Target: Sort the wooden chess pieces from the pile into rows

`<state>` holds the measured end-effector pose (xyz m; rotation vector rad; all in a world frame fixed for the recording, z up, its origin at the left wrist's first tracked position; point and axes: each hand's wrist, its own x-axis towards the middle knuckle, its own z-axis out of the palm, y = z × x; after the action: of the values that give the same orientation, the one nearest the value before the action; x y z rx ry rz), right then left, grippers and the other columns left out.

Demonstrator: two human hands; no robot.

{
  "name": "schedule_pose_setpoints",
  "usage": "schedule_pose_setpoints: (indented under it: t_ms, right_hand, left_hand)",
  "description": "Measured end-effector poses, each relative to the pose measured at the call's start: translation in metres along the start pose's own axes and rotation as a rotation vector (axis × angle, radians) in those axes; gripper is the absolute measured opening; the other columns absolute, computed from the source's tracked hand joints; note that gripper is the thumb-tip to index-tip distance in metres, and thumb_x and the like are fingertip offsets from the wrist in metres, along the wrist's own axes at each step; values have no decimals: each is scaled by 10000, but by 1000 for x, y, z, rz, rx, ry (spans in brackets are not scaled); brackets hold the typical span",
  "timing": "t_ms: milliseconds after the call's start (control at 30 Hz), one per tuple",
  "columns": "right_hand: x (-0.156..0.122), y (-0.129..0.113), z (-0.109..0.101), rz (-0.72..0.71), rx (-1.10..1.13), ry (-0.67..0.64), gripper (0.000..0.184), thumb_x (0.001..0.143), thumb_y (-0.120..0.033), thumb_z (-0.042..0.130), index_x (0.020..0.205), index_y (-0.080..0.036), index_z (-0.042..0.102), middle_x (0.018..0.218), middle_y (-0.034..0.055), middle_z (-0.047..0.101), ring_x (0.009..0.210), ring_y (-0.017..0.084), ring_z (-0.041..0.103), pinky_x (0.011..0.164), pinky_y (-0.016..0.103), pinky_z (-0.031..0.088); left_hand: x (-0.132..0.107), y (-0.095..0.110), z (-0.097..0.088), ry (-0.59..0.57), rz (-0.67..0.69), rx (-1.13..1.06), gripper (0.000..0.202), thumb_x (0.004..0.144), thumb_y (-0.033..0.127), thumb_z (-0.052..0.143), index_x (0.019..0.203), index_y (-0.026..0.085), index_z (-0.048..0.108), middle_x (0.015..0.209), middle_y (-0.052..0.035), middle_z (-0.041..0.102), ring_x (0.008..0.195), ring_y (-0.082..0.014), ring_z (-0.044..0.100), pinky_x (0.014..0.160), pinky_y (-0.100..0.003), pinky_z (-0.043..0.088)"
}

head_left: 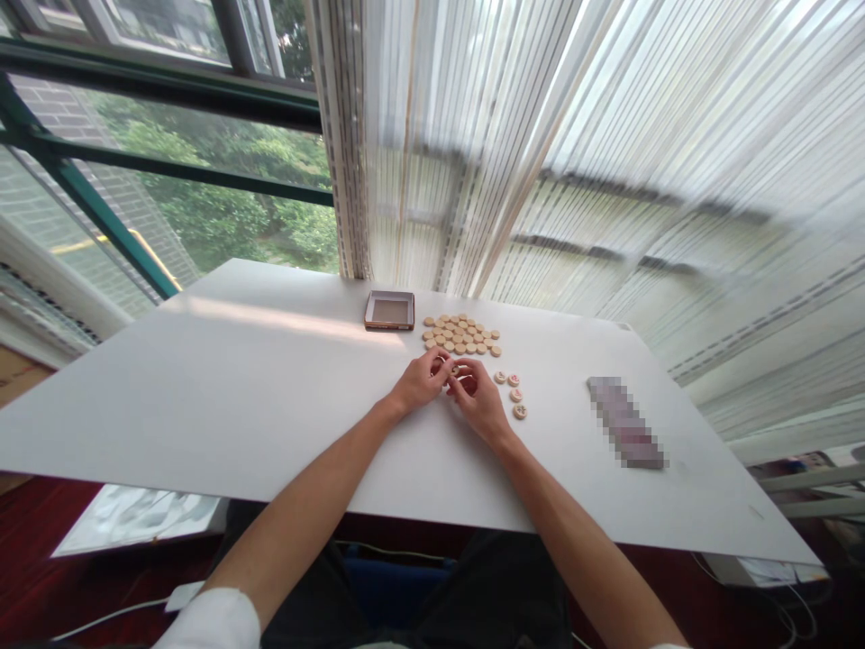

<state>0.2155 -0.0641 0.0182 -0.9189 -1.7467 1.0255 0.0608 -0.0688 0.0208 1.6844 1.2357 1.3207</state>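
My left hand (419, 384) and my right hand (481, 402) meet over the middle of the white table, fingers curled together. Pinched between their fingertips is a small round Chinese chess piece (455, 370), partly hidden by the fingers. Just beyond my hands lies a cluster of pale wooden Chinese chess pieces (460, 339), their tops looking plain. Beside my right hand are several pieces with marks on their faces; the nearest piece (520, 412) has a dark mark, and another piece (516, 395) has a reddish one.
An open shallow box (390, 311) stands left of the cluster, near the back of the table (270, 379). A pixelated flat object (627, 424) lies to the right. String curtains (432, 135) hang along the table's far edge, beside a window on the left.
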Motion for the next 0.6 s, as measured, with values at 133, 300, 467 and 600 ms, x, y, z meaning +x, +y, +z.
schedule_pose_setpoints:
  t_ms: [133, 300, 467, 600]
  right_hand:
    - [0, 0, 1, -2, 11, 12, 311, 887, -426, 599, 1130, -238, 547, 908, 32, 670, 692, 167, 683, 608, 284, 548]
    - [1, 0, 1, 8, 15, 29, 344, 876, -459, 613, 1127, -235, 541, 909, 31, 664, 681, 166, 682, 583, 278, 548]
    - [1, 0, 0, 9, 34, 46, 331, 879, -446, 611, 1123, -236, 535, 954, 38, 645, 699, 171, 693, 578, 278, 551]
    - [1, 2, 0, 17, 35, 49, 330, 887, -433, 600, 1148, -241, 535, 993, 51, 647, 715, 178, 699, 590, 292, 562]
  left_hand:
    - [0, 1, -1, 19, -24, 12, 228, 946, 405, 479, 958, 198, 575, 668, 11, 651, 594, -145, 622, 578, -234, 475]
    - [0, 1, -1, 22, -51, 37, 227, 950, 363, 453, 998, 196, 599, 680, 12, 652, 566, -135, 598, 558, -226, 466]
    - [0, 0, -1, 6, -4, 14, 201, 907, 335, 530, 1033, 189, 589, 750, -3, 656, 615, -134, 616, 573, -219, 484]
    - [0, -1, 0, -9, -1, 8, 223, 889, 328, 559, 1061, 188, 581, 780, -12, 656, 608, -126, 605, 555, -214, 487]
